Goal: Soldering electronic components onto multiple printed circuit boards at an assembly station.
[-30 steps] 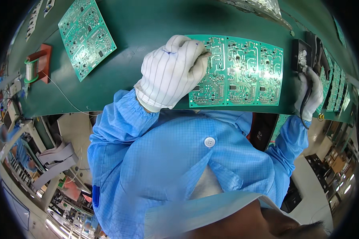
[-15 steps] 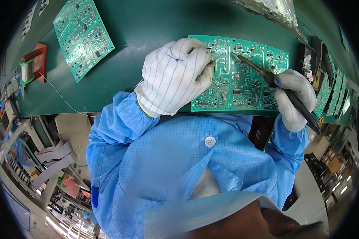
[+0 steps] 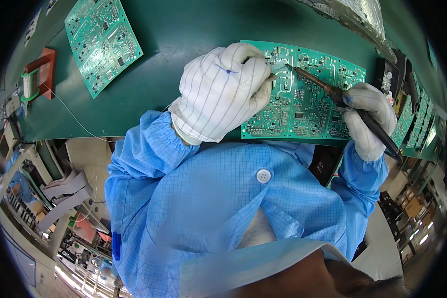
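Note:
A green circuit board (image 3: 310, 102) lies in front of me, set with many small parts and solder joints. My left hand (image 3: 226, 92), in a white striped glove, is closed in a pinch over the board's left part. From its fingertips a thin solder wire (image 3: 279, 67) reaches toward a joint near the board's upper edge. My right hand (image 3: 370, 119), gloved too, grips the black handle of a soldering iron (image 3: 315, 79). The iron slants down to the left, its tip close to the wire's end; whether the two touch I cannot tell.
A second circuit board (image 3: 104, 47) lies at the far left of the green table. Beside it stands a red-brown holder (image 3: 47, 72) with a solder spool (image 3: 30, 85), its wire trailing toward me. A dark box (image 3: 385, 77) and more boards (image 3: 419, 119) sit at the right.
The iron's tip has shifted slightly left across the board, nearer the solder wire's end. My left hand keeps its pinch at about the same spot. The whole view has moved a little.

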Motion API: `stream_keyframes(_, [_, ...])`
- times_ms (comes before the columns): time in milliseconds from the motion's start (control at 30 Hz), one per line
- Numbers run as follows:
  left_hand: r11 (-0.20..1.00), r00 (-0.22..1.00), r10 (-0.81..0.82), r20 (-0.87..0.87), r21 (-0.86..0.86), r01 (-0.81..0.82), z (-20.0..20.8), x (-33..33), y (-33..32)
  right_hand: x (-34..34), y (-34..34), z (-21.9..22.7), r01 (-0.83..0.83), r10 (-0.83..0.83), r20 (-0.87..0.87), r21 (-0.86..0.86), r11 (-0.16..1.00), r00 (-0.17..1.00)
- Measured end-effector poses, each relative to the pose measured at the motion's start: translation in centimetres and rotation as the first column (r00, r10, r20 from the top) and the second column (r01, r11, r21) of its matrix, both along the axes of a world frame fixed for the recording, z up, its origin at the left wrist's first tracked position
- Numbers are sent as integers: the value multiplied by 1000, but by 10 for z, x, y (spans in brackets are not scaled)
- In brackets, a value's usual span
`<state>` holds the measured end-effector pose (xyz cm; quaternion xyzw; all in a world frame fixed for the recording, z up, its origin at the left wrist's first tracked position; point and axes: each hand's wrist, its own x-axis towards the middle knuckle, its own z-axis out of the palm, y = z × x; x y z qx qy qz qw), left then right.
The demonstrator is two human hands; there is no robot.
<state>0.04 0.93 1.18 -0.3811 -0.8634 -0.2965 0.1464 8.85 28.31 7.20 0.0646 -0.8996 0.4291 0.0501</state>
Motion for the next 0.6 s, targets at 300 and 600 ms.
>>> stream_keyframes(300, [1000, 1000, 3, -9, 0, -3, -1, 1, 0, -4, 3, 2, -54, 55, -27, 16, 998, 998])
stream_keyframes(600, [1000, 1000, -13, 15, 23, 13, -2, -2, -1, -8, 4, 5, -69, 69, -5, 65, 995, 998])
